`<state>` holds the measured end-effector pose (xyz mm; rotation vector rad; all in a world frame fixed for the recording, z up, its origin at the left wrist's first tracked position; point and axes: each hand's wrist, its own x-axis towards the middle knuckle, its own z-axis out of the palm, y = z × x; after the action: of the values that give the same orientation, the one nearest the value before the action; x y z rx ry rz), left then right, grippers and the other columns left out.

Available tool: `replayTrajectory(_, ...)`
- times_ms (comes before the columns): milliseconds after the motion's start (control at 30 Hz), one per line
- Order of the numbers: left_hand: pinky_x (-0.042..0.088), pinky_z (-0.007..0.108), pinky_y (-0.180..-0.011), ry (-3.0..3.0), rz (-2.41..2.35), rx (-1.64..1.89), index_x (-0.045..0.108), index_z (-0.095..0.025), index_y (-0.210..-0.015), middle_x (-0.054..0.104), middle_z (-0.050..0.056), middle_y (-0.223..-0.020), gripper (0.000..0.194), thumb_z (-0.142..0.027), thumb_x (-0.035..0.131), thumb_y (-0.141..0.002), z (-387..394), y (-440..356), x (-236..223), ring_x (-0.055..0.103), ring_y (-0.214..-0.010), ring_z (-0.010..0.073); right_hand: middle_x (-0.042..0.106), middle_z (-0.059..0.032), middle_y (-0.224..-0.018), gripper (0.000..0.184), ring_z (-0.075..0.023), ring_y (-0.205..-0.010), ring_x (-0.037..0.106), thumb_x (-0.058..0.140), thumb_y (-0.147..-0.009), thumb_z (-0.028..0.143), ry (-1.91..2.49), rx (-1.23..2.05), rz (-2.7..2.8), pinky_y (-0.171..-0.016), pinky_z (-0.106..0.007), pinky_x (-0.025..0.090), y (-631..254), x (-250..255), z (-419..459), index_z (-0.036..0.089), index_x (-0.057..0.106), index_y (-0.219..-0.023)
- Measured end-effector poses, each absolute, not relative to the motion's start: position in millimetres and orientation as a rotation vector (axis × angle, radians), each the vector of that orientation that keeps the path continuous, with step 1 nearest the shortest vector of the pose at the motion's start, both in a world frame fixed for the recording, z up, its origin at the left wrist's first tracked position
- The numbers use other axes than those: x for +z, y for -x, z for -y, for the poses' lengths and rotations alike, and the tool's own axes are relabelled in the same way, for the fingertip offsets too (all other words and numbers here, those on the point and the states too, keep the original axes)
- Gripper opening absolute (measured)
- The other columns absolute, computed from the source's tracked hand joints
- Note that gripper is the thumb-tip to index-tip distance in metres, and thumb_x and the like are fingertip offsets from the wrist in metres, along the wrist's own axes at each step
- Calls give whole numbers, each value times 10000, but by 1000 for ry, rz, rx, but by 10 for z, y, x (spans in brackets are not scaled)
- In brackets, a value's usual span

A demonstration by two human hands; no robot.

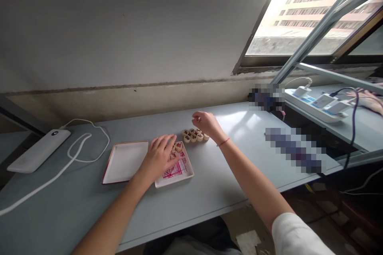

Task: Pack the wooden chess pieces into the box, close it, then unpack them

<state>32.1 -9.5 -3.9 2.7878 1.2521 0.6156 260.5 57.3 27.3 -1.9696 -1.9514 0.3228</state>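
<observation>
My left hand (160, 153) lies with its fingers stretched out over the upper part of a shallow white box tray (189, 174). Under and beside those fingers are several round wooden xiangqi pieces (178, 146) with red characters. A folded sheet with pink lines (175, 170) shows on the tray's floor. To the right, my right hand (208, 122) is held with curled fingers just above and behind a cluster of xiangqi pieces (193, 138) with dark characters, set in rows on the desk. What its fingers hold, if anything, is hidden. The wrist partly covers the cluster's right end.
The white box lid (127, 163) lies left of the tray. Farther left are a white power bank (38, 151) and a looping white cable (54, 181). On the right, a power strip (317, 105) with chargers sits on another surface, near another person's hand (368, 99).
</observation>
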Motion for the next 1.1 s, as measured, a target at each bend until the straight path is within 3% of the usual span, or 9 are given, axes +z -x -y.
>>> replayTrajectory(167,450,383,-969,-2625,-1228,930,295,-242,-1436,521,111,-1313,561,-451,438,-936,116,-371,-15,529,-1179,236,690,-51,-892,268,-162,-796,663,629,-800,378,1135,1109,1760,-704,-267,538,-2327,281,-78,178,640,-977)
replayTrajectory(367,521,290,-810,-2447,-1226,1020,480,-275,-1302,618,44,-1053,364,-378,422,-958,177,-424,21,637,-947,171,671,-48,-836,295,-172,-787,665,702,-747,409,980,1396,1553,-702,-301,572,-2225,216,43,165,631,-897)
replayTrajectory(467,517,284,-802,-2415,-1237,1013,518,-270,-1254,613,36,-1055,325,-343,478,-940,190,-434,24,634,-939,166,660,-43,-818,308,-170,-786,661,694,-751,438,990,1401,1487,-716,-310,577,-2282,207,14,160,637,-870)
replayTrajectory(600,500,281,-814,-2423,-1160,946,618,-244,-1067,610,32,-1083,194,-315,505,-926,208,-446,22,631,-931,152,638,-36,-782,346,-180,-763,666,672,-752,491,1149,1332,1370,-614,-281,577,-2411,254,19,160,631,-844)
replayTrajectory(733,430,347,-878,-2532,-1053,841,631,-219,-931,667,30,-1076,104,-284,554,-903,217,-470,40,613,-1003,182,635,-36,-760,360,-177,-721,663,655,-762,507,1216,1317,1321,-545,-257,548,-2511,284,28,163,623,-865)
replayTrajectory(900,305,407,-910,-2715,-1030,671,639,-215,-851,716,13,-999,76,-247,583,-890,215,-518,16,565,-1083,207,645,-42,-833,285,-156,-763,638,657,-779,434,1164,1247,1457,-637,-271,549,-2533,252,16,173,641,-891)
replayTrajectory(1100,304,382,-840,-2802,-1142,598,643,-220,-807,675,20,-1067,119,-299,593,-882,197,-480,29,524,-1039,215,601,-50,-974,168,-126,-782,599,582,-820,261,1132,1022,1909,-693,-271,526,-2502,248,73,208,656,-961)
